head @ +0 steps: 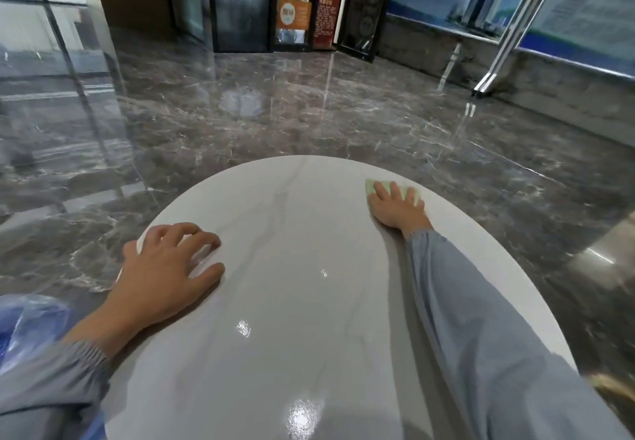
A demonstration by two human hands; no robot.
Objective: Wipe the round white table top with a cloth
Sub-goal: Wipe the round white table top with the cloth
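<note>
Here, the right hand, fingers spread flat, presses the cloth beneath it.

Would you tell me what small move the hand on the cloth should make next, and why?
Probably sweep the right hand, pressed flat on the green cloth, leftward along the far edge of the table top. The green cloth sits at the far right rim, so most of the surface lies to its left, while the left hand rests on the left rim.

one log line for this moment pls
step: wipe | right hand: flat on green cloth, far right of table top | left hand: rests at left edge
</note>
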